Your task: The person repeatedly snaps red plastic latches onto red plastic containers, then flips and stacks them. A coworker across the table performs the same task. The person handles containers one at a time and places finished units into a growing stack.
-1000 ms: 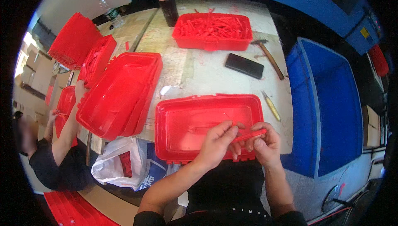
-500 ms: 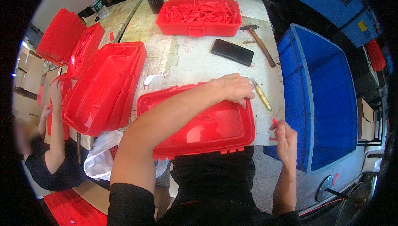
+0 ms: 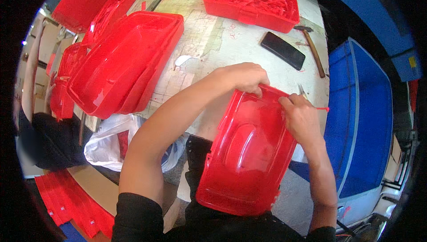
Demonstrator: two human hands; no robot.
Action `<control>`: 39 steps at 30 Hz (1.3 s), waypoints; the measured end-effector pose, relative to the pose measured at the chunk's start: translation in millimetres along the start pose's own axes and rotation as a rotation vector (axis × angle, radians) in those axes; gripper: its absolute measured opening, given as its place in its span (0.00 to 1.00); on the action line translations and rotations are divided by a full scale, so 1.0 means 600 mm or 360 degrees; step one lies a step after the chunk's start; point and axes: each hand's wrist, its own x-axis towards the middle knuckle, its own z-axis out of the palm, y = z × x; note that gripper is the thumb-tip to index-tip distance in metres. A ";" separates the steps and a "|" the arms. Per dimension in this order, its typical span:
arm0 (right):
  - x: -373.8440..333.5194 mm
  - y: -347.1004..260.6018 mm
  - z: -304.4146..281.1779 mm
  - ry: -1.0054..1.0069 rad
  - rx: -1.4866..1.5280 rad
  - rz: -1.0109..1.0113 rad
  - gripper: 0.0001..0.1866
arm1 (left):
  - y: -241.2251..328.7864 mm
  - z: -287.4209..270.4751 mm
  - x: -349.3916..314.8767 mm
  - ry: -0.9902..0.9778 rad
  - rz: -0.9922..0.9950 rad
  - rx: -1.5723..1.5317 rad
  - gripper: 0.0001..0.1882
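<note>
Both hands gripped the far rim of a glossy red plastic tray (image 3: 249,153) tilted over the person's lap: the left hand (image 3: 242,76) closed on its top edge, the right hand (image 3: 300,116) pinching the corner, seemingly trimming it. A stack of similar red trays (image 3: 120,64) lay left, apparently handled; a red bin of offcuts (image 3: 253,3) stood beyond.

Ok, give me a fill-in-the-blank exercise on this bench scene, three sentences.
1. Both hands, left hand and right hand, grip the far edge of a red ____ lid.
2. The black phone lies on the table beside a ____ with a wooden handle.
3. To the person's right stands a large ____ bin.

Missing words: plastic; hammer; blue
</note>
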 end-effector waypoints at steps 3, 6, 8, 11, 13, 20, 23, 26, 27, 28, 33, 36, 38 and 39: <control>0.014 -0.014 0.026 -0.0221 -0.0118 0.0085 0.04 | 0.010 -0.008 -0.005 0.0011 -0.0039 0.0071 0.12; 0.011 -0.019 0.045 -0.0275 -0.0175 0.0066 0.02 | 0.017 -0.011 -0.015 0.0111 0.0023 0.0142 0.13; 0.010 -0.020 0.055 -0.0190 -0.0150 0.0088 0.03 | 0.018 -0.010 -0.018 0.0106 0.0023 0.0165 0.15; 0.011 -0.024 0.065 -0.0010 -0.0082 0.0078 0.04 | 0.018 -0.007 -0.018 0.0128 0.0038 0.0201 0.17; 0.014 -0.025 0.068 0.0024 -0.0063 0.0086 0.05 | 0.018 -0.006 -0.017 0.0129 0.0036 0.0212 0.18; 0.017 -0.028 0.074 0.0105 -0.0183 0.0070 0.05 | 0.028 0.011 -0.021 0.0296 -0.0090 0.0218 0.15; 0.022 -0.030 0.072 0.0094 -0.0178 0.0113 0.05 | 0.031 0.021 -0.025 0.0383 -0.0141 0.0208 0.14; 0.031 -0.030 0.063 -0.0136 -0.0146 0.0290 0.07 | 0.033 0.026 -0.027 0.0379 -0.0191 0.0246 0.13; 0.034 -0.027 0.057 -0.0334 -0.0131 0.0408 0.09 | 0.035 0.026 -0.028 0.0377 -0.0196 0.0243 0.13; 0.036 -0.024 0.052 -0.0549 -0.0100 0.0530 0.12 | 0.036 0.026 -0.028 0.0386 -0.0198 0.0244 0.13; 0.052 0.007 0.035 -0.0704 0.0380 0.0499 0.16 | 0.042 0.022 -0.028 0.0317 -0.0218 0.0271 0.13; 0.054 0.012 0.036 -0.0611 0.0502 0.0528 0.16 | 0.043 0.019 -0.026 0.0302 -0.0218 0.0286 0.13; 0.051 0.005 0.041 -0.0531 0.0366 0.0522 0.15 | 0.044 0.018 -0.023 0.0309 -0.0224 0.0303 0.13; 0.048 -0.003 0.043 -0.0511 0.0228 0.0520 0.14 | 0.043 0.017 -0.021 0.0284 -0.0241 0.0316 0.14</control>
